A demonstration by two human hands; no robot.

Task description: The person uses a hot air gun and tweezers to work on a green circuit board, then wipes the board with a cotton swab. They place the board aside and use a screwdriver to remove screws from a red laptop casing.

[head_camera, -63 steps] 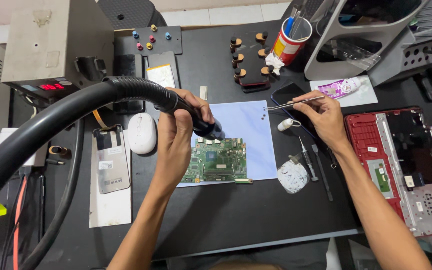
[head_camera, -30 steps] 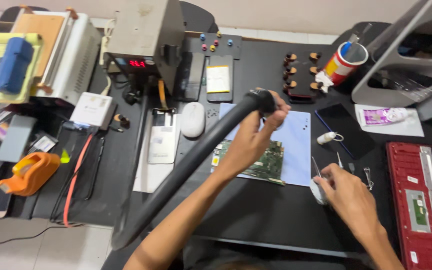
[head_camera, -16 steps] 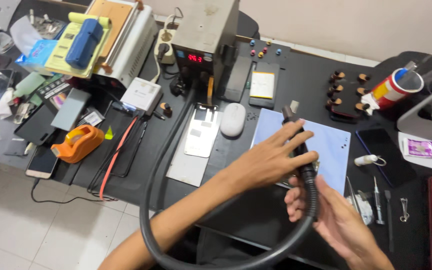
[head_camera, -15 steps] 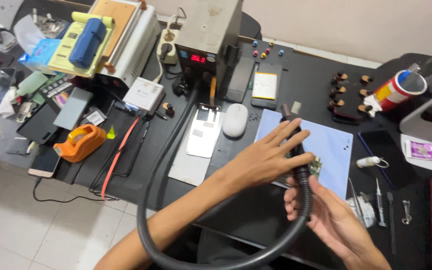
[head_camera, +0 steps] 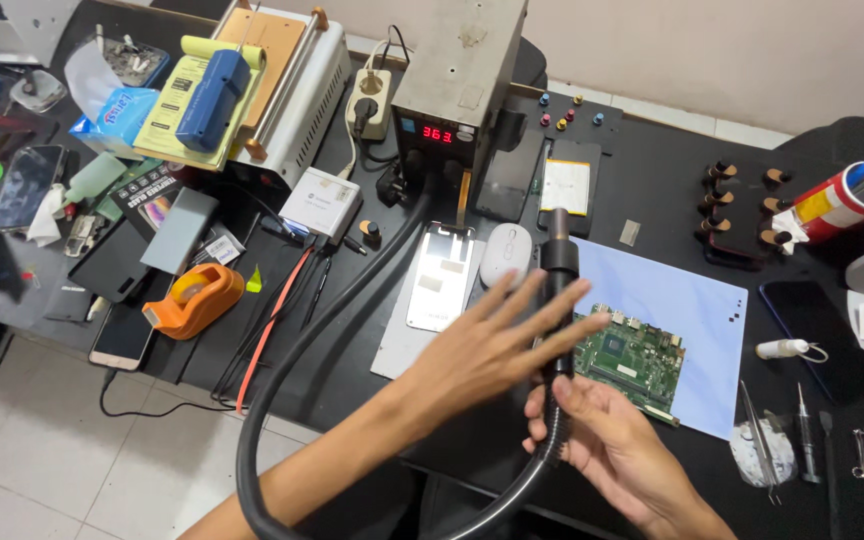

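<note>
A black hot-air wand (head_camera: 558, 258) on a thick black hose (head_camera: 270, 420) stands upright over the black bench, nozzle up. My left hand (head_camera: 487, 350) is spread flat in front of the wand, fingers apart and brushing it. Lower down, my right hand (head_camera: 607, 450) curls around the wand's lower end where the hose joins. Just right of the hands a green circuit board (head_camera: 634, 355) lies on a pale blue mat (head_camera: 682, 300). The hose loops down past the bench's front edge and back up to the grey hot-air station (head_camera: 457, 70) with a red display.
A white mouse (head_camera: 508, 262) and a phone on a grey plate (head_camera: 439, 278) lie left of the mat. An orange tape dispenser (head_camera: 192, 297), cables and phones crowd the left side. Tweezers and picks (head_camera: 787, 440) lie at right, below a red cup (head_camera: 842, 205).
The view swung left and the wand was lifted off the board. My left hand, which gripped the wand, has spread its fingers; my right hand has dropped the tweezers and taken the wand's lower end.
</note>
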